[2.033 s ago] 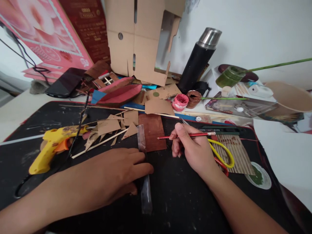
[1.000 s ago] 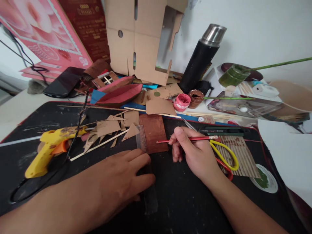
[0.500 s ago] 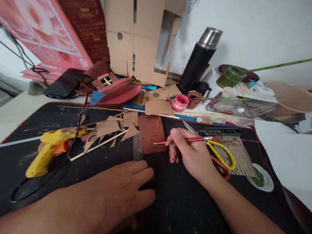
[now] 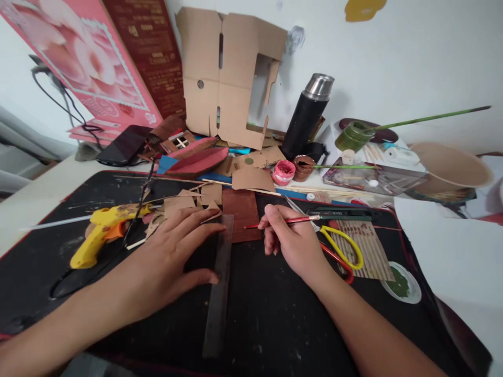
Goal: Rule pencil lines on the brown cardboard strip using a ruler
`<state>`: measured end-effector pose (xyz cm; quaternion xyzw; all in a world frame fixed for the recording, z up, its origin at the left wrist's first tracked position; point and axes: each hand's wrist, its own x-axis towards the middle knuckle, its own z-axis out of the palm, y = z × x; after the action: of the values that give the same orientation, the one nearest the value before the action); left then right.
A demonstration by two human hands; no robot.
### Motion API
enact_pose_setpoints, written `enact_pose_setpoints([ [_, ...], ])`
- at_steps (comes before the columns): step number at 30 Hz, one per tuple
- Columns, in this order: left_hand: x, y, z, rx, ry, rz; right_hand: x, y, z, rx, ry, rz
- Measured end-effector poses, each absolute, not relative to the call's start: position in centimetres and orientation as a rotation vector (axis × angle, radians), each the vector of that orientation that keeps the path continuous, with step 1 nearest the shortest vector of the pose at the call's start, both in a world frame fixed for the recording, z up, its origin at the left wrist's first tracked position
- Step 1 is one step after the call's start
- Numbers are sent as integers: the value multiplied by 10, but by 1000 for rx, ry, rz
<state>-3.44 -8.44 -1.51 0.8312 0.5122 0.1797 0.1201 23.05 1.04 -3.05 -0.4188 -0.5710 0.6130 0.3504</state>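
Observation:
My left hand point(image 4: 168, 256) has its fingers spread, with the thumb and index fingertip at the left edge of a clear ruler point(image 4: 218, 309). The ruler lies lengthwise on the black mat, its far end beside a brown-painted cardboard piece point(image 4: 240, 209). In my right hand point(image 4: 293, 238) is a red pencil point(image 4: 291, 220), its tip pointing left over the brown piece. Just right of this hand lie scissors point(image 4: 346, 246) with yellow and red handles, partly on a strip of corrugated cardboard point(image 4: 369, 256).
A yellow glue gun point(image 4: 98, 233) and cardboard scraps point(image 4: 178, 204) lie to the left. Behind stand open paint jars point(image 4: 283, 173), a black thermos point(image 4: 304, 118) and a cardboard panel point(image 4: 236, 73). A dark utility knife point(image 4: 346, 214) and a lid with green paint point(image 4: 411, 285) are on the right.
My left hand has moved up from over the ruler to its left side, and its fingers have spread. More of the ruler shows. My right hand keeps the pencil. The camera view has shifted.

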Motion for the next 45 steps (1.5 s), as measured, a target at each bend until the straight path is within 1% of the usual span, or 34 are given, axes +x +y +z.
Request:
enact_pose_setpoints([
  [9, -31, -73, -40, 2399, 1406, 502, 231, 13, -31, -1011, -1434, 1579],
  [20, -27, -81, -55, 2487, 1467, 541, 229, 9, -34, -951, -1391, 1662],
  [25, -26, -81, -58, 2535, 1458, 588, 229, 9, -33, -960, -1372, 1672],
  [34, -28, -87, -59, 2600, 1430, 595, 232, 11, -28, -1034, -1359, 1569],
  [45, -25, -91, -62, 2623, 1495, 575, 230, 12, -30, -1034, -1236, 1612],
])
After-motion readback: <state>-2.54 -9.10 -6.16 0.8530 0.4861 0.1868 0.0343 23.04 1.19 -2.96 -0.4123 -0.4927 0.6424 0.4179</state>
